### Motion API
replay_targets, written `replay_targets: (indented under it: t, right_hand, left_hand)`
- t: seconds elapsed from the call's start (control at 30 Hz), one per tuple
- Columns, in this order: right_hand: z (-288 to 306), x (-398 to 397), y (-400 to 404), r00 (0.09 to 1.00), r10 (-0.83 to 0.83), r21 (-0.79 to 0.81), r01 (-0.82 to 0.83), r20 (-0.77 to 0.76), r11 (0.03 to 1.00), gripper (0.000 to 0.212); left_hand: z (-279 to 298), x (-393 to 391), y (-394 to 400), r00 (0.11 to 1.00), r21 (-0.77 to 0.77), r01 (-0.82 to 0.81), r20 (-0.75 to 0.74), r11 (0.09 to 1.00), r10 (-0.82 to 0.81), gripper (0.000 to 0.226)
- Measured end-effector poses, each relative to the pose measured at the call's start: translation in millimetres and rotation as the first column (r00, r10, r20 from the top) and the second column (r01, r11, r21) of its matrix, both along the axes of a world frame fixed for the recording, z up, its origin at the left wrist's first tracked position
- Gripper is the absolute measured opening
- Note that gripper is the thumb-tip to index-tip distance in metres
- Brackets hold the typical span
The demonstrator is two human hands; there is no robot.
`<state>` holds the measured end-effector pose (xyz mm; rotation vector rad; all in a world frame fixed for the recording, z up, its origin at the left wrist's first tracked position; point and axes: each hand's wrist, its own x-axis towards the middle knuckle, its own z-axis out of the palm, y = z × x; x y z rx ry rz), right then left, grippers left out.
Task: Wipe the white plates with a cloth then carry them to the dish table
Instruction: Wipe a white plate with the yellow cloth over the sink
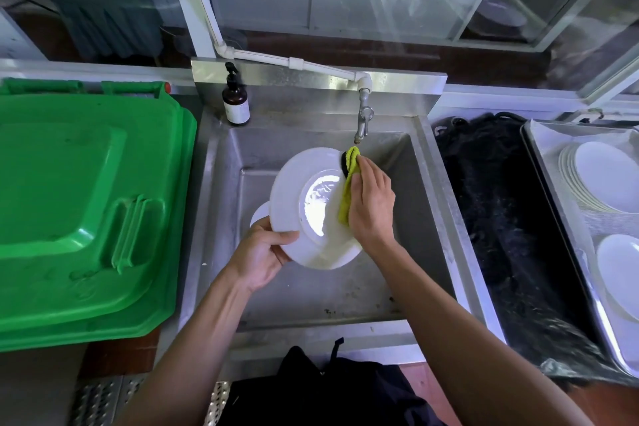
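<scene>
Over steel sink (221, 204): white plate (294, 190) held tilted, face toward camera, long axis running upper-left to lower-right. Left hand (262, 252) grips lower-left rim, thumb on face. Right hand (371, 204) clamps yellow-green cloth (349, 190) against plate's right side, below tap (363, 117).

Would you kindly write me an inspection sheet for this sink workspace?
Surface: steel sink, specks of debris on its floor.
Job's things: white plate held tilted over the sink; yellow-green cloth against it; second plate partly hidden behind; plate stacks on tray at right.
Clutter: brown pump bottle at sink corner.
Grippers: left hand grips plate rim; right hand holds cloth.
Cables: nothing seen.
Surroundings: green bin lid left; tap; black netting right.
</scene>
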<state>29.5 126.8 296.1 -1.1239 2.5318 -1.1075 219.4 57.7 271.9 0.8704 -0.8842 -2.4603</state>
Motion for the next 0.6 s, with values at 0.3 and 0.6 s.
replay_targets:
  t: [0.3, 0.6]
  right_hand:
    - [7, 4, -2, 0.977, 0.092, 0.026, -0.088, -0.191, 0.996, 0.041]
    - [-2, 27, 3, 0.88, 0.276, -0.079, -0.33, -0.386, 0.941, 0.045]
  left_hand:
    - [11, -8, 2, 0.994, -0.1, 0.102, 0.046, 0.99, -0.098, 0.034]
    - [18, -14, -5, 0.975, -0.173, 0.22, 0.049, 0.96, -0.214, 0.032]
